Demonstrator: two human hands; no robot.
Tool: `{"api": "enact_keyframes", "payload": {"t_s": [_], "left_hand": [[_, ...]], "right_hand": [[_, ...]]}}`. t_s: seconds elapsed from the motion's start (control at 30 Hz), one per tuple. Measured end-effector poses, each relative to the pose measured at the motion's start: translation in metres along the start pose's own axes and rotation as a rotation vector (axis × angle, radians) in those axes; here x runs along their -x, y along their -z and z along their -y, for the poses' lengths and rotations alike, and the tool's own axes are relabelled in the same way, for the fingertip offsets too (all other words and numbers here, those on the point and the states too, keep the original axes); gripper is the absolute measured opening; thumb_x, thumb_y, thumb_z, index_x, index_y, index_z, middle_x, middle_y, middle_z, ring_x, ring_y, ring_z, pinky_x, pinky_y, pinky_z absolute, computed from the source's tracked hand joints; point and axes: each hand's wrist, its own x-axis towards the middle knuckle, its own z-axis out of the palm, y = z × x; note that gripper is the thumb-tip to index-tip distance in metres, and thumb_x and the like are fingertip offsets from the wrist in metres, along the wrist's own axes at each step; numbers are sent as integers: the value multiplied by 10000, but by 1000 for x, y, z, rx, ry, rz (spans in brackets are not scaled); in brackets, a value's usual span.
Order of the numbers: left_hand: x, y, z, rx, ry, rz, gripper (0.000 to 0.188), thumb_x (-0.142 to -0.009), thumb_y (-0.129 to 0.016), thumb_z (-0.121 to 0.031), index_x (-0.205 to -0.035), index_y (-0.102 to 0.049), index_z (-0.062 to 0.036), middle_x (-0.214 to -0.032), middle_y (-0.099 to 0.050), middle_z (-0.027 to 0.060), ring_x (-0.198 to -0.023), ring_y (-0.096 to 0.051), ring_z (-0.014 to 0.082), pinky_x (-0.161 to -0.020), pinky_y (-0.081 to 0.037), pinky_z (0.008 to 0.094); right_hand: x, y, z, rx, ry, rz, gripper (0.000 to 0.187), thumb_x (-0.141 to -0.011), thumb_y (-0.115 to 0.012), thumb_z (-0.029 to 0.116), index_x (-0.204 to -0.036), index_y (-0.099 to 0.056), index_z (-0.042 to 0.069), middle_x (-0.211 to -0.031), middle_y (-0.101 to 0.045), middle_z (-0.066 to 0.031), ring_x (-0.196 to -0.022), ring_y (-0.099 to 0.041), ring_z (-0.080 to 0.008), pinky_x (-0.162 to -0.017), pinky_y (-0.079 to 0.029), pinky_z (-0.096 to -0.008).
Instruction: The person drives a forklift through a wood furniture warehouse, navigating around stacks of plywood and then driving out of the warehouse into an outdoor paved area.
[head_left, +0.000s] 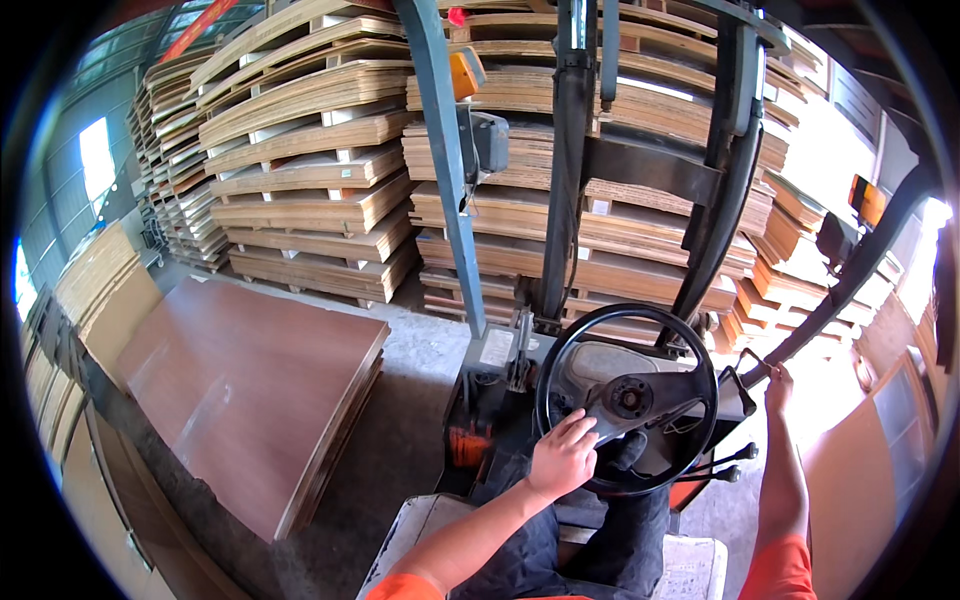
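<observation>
I sit at a forklift's black steering wheel (pixel 712 400). My left hand (pixel 562 462) rests over the wheel's lower left rim, its fingers curled toward the hub. To the right of the wheel, my right hand (pixel 779 388) is closed round the lower part of the dark right front pillar (pixel 835 303), near a thin bent black bar (pixel 741 366). What lies inside its fingers is hidden. Two levers with black knobs (pixel 740 462) stick out below the wheel on the right, with neither hand on them.
Ahead, beyond the forklift mast (pixel 567 170), tall stacks of wooden boards (pixel 310 165) rise on pallets. A low stack of reddish-brown sheets (pixel 240 390) lies on the floor at left. More boards (pixel 865 450) lean close on the right. A blue-grey pillar (pixel 445 170) stands front left.
</observation>
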Motion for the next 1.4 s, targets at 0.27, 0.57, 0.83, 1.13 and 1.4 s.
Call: {"api": "enact_keyframes", "payload": {"t_s": [0.27,0.57,0.83,1.13,1.4], "left_hand": [[-1,-2,0,-2,3,-17,155,-682,-612,-49,-825,-668,-27,-1045,-656,84,-1063,-620,269,-842,-537,351],[-3,0,3,-34,-1,-12,155,-677,-617,-47,-825,-658,-32,-1035,-657,86,-1044,-627,273,-836,-542,352],[-1,-2,5,-39,6,3,157,-692,-614,-51,-843,-650,-28,-1032,-651,103,-1059,-619,286,-854,-533,371],[-11,-7,9,-44,11,-36,149,-692,-621,-51,-839,-645,-39,-1026,-650,93,-1047,-624,280,-834,-540,363],[-17,1,15,-71,11,-85,130,-669,-619,-31,-794,-654,-38,-979,-662,79,-996,-645,271,-789,-554,352]], "right_hand": [[96,47,14,-127,-44,46,450,-930,-519,139,-1373,-470,78,-713,-602,-75,-578,-535,-148,-574,-451,-332],[207,49,-29,253,396,333,436,-754,-641,90,-1177,-545,52,-975,-584,-131,-930,-566,-316,-805,-492,-409],[155,18,-27,686,-222,878,297,-828,-541,272,-841,-725,40,-829,-716,-141,-792,-707,-271,-778,-552,-384],[292,106,-113,875,132,1107,357,-857,-478,304,-1022,-721,101,-1102,-679,-130,-1038,-647,-293,-866,-519,-424],[295,118,-60,742,-48,973,265,-774,-564,268,-910,-751,140,-959,-705,-131,-949,-663,-312,-875,-522,-401]]}}
